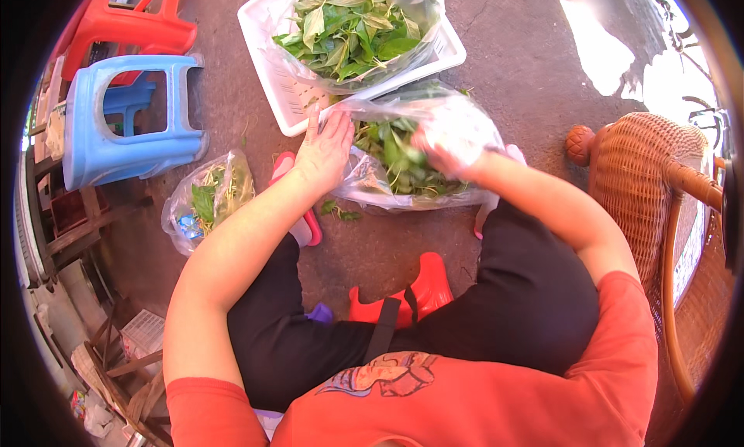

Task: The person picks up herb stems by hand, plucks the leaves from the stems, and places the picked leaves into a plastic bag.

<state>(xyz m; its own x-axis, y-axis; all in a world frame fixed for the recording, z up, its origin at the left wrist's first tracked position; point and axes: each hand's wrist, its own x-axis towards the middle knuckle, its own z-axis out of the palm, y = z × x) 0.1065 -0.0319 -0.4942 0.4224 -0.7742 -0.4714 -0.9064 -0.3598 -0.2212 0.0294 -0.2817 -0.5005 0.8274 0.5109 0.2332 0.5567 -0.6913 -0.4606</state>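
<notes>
My left hand (328,148) lies at the left rim of a clear plastic bag (383,200), fingers stretched over its edge and the thumb hidden. Leafy green stems (401,150) fill the bag's mouth. Over the bag's right side is my right hand (444,150), blurred and partly washed out by sunlight; its fingers are among the leaves, and whether they grip any is unclear. Just beyond, a white plastic basket (261,46) carries another clear bag (331,84) heaped with loose green leaves (354,34).
A smaller clear bag (235,180) with stems and leaves sits left of my left forearm. A few leaves (340,211) lie on the floor between my feet. Blue (87,127) and red (139,28) plastic stools stand left; a wicker chair (633,156) is at right.
</notes>
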